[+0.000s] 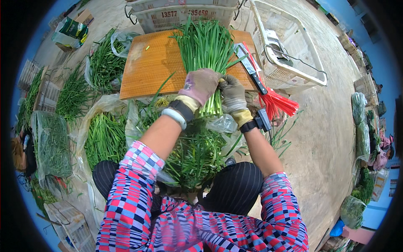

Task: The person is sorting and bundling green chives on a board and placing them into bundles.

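A thick bunch of garlic chives (pixel 205 46) lies over a brown wooden board (pixel 153 59), leaves pointing away and pale cut stems toward me. My left hand (pixel 200 86), in a worn pinkish glove, is wrapped round the bunch near its stem end. At the bunch's right side, my right hand (pixel 233 93) is closed in a dirty grey-and-yellow glove, fingertips against the stems; whatever they pinch is hidden. A black-handled knife (pixel 252 69) rests on the board's right edge. Beside it hangs a bundle of red tie strips (pixel 280 103).
Loose chives (pixel 193 155) heap below my hands, with a plastic-lined pile (pixel 105 140) to their left. More greens (pixel 107 63) lie at the far left. A white crate (pixel 294 46) stands right of the board, stacked crates (pixel 182 17) beyond it. Concrete floor (pixel 323 138) stretches rightward.
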### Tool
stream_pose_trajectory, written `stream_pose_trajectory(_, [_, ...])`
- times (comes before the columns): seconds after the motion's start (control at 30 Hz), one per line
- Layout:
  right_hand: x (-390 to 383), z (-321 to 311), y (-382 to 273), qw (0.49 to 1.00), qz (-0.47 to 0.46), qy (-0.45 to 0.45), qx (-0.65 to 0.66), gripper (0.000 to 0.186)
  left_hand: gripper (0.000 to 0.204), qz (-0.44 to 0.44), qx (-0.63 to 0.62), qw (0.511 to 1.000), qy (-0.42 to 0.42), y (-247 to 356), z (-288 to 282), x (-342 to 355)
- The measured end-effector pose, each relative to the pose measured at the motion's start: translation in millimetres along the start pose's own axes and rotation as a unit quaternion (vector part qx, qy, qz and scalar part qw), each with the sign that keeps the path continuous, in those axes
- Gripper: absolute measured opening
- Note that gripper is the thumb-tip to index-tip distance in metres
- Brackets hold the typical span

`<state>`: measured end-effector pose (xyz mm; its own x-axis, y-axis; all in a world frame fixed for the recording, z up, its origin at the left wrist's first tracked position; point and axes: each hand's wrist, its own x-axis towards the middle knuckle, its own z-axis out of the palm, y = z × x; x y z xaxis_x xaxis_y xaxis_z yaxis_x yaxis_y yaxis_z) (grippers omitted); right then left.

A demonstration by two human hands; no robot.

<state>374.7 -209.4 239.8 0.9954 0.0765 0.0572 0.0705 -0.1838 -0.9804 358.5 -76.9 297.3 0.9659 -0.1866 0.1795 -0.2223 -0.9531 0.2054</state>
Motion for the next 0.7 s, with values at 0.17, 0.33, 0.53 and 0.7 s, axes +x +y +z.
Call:
stream_pose_trajectory(0.17, [1.3,-0.6,29.5,0.996,-0.021,0.071,-0.044,0.027,0.014,0.061,0.042,0.992,0.099,-15.7,6.5,2.8])
stream_pose_trajectory(0.33, [0.5,-34.3,62.1,0.977,0.123,0.039,0.168,0.027,0.024,-0.050,-0.134,0.990,0.010,-39.3,-2.0,4.7])
stream_pose_trajectory(0.53, [16.8,-10.5,-19.4,0.984,-0.083,-0.112,-0.110,0.031,0.021,-0.049,-0.153,0.986,0.035,-38.6,10.0,1.2])
stream_pose_trajectory(0.7, [22.5,-5.5,-15.2,0.961,-0.165,-0.085,-0.203,0.023,0.018,0.012,-0.100,0.991,0.089,-39.2,15.1,2.9])
